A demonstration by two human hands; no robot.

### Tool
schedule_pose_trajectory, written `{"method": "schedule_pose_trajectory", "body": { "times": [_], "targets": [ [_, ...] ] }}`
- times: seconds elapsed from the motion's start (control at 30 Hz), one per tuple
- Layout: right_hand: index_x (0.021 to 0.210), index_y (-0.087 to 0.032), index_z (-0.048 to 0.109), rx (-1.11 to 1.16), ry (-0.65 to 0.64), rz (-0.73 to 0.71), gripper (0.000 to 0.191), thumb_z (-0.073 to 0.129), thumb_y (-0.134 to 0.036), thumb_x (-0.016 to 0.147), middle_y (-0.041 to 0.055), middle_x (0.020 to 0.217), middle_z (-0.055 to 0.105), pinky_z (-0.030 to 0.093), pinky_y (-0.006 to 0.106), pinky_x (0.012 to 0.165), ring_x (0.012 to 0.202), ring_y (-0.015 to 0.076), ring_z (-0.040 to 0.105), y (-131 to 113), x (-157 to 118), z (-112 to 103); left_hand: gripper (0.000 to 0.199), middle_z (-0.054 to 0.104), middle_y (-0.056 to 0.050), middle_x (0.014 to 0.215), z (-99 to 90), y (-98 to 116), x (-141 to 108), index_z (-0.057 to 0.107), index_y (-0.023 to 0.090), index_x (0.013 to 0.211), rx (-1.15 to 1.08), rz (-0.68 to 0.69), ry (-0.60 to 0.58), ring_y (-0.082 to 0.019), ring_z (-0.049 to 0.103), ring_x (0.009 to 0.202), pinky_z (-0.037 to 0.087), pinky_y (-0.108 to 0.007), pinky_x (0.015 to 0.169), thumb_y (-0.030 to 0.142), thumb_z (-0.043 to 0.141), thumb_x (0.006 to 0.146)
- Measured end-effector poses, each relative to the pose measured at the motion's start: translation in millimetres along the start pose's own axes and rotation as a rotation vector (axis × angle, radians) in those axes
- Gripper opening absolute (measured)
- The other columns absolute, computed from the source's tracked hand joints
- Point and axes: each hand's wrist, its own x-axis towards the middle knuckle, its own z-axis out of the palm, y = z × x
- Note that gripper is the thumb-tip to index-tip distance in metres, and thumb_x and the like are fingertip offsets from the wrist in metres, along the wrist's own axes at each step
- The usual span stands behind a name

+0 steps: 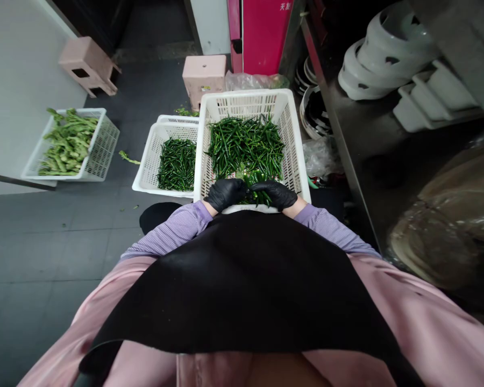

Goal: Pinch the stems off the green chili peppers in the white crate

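Note:
Both hands wear black gloves and meet over the near end of a large white plastic basket (299, 156). Long green chili peppers (246, 142) fill its far part in a loose heap. My right hand (278, 194) is closed around a small bunch of green chili peppers (258, 180), its thumb lying across them. Right beside that bunch, my left hand (225, 194) is curled into a fist with its fingertips at the peppers' ends. Whatever it pinches is hidden by the glove.
A smaller white basket (145, 166) of green chilies stands to the left. Farther left is a basket (112, 137) of thick pale-green stems. Two pink stools (205, 72) stand behind. A steel shelf (347, 123) with white pots (391, 59) runs along the right.

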Motion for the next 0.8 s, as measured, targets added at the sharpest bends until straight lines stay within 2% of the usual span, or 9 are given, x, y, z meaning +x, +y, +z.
{"method": "schedule_pose_trajectory", "body": {
  "times": [0.07, 0.2, 0.33, 0.4, 0.5, 0.6, 0.67, 0.8],
  "targets": [
    [0.082, -0.029, 0.085, -0.015, -0.030, 0.051, 0.010, 0.080, -0.036, 0.077, 0.0068, 0.105, 0.089, 0.051, 0.057, 0.129, 0.128, 0.0343, 0.079, -8.0, 0.4, 1.6, 0.017, 0.081, -0.010, 0.089, -8.0, 5.2, -1.0, 0.087, 0.019, 0.099, 0.041, -0.003, -0.038, -0.026, 0.077, 0.086, 0.047, -0.032, 0.073, 0.032, 0.075, 0.098],
    [0.081, -0.029, 0.084, -0.064, -0.040, 0.025, 0.013, 0.085, -0.029, 0.067, 0.0070, 0.109, 0.089, 0.049, 0.056, 0.131, 0.133, 0.0357, 0.077, -21.3, 0.7, 3.1, 0.018, 0.080, -0.010, 0.087, -20.6, 6.4, 1.1, 0.086, 0.019, 0.098, 0.003, -0.059, -0.107, -0.026, 0.076, 0.087, 0.049, -0.031, 0.075, 0.032, 0.075, 0.098],
    [0.076, -0.028, 0.084, 0.029, 0.066, 0.156, 0.011, 0.087, -0.037, 0.070, 0.0064, 0.100, 0.089, 0.052, 0.056, 0.128, 0.121, 0.0346, 0.080, -25.3, 5.8, 4.9, 0.023, 0.077, -0.006, 0.080, -27.6, -15.7, 5.4, 0.084, 0.015, 0.094, -0.172, -0.275, -0.042, -0.022, 0.072, 0.080, 0.052, -0.031, 0.075, 0.033, 0.070, 0.101],
    [0.075, -0.027, 0.085, 0.092, 0.092, 0.235, 0.016, 0.089, -0.042, 0.070, 0.0051, 0.092, 0.088, 0.056, 0.057, 0.123, 0.111, 0.0338, 0.082, -25.4, 10.3, 6.2, 0.020, 0.080, -0.006, 0.088, -28.7, -26.9, 8.3, 0.084, 0.014, 0.102, -0.282, -0.331, 0.023, -0.021, 0.073, 0.083, 0.056, -0.031, 0.079, 0.028, 0.071, 0.098],
    [0.077, -0.025, 0.086, 0.161, 0.047, 0.278, 0.026, 0.095, -0.046, 0.067, 0.0045, 0.084, 0.086, 0.061, 0.057, 0.115, 0.100, 0.0314, 0.082, -24.4, 16.0, 7.2, 0.034, 0.084, -0.010, 0.109, -27.1, -32.4, 13.2, 0.084, 0.014, 0.122, -0.503, -0.185, 0.090, -0.022, 0.075, 0.099, 0.061, -0.033, 0.091, 0.029, 0.081, 0.092],
    [0.074, -0.024, 0.085, 0.177, -0.001, 0.265, 0.029, 0.097, -0.048, 0.064, 0.0031, 0.077, 0.083, 0.059, 0.057, 0.116, 0.096, 0.0303, 0.081, -20.8, 18.1, 5.7, 0.040, 0.084, -0.011, 0.105, -21.9, -26.9, 16.8, 0.085, 0.012, 0.118, -0.772, -0.049, 0.007, -0.021, 0.074, 0.093, 0.063, -0.036, 0.089, 0.041, 0.087, 0.090],
    [0.071, -0.025, 0.084, 0.168, -0.010, 0.255, 0.025, 0.095, -0.046, 0.064, 0.0027, 0.077, 0.083, 0.058, 0.056, 0.119, 0.099, 0.0307, 0.081, -18.8, 17.9, 3.6, 0.041, 0.083, -0.009, 0.098, -16.8, -21.6, 17.7, 0.085, 0.012, 0.108, -0.892, -0.055, -0.016, -0.020, 0.073, 0.086, 0.062, -0.035, 0.083, 0.046, 0.090, 0.087],
    [0.071, -0.027, 0.085, 0.192, 0.000, 0.280, 0.018, 0.091, -0.043, 0.070, 0.0027, 0.081, 0.085, 0.058, 0.054, 0.121, 0.103, 0.0305, 0.082, -22.7, 17.3, 1.8, 0.038, 0.078, -0.006, 0.089, -6.0, -11.6, 18.8, 0.082, 0.013, 0.097, -0.918, -0.121, 0.108, -0.019, 0.070, 0.082, 0.059, -0.033, 0.078, 0.050, 0.087, 0.088]
  ]
}}
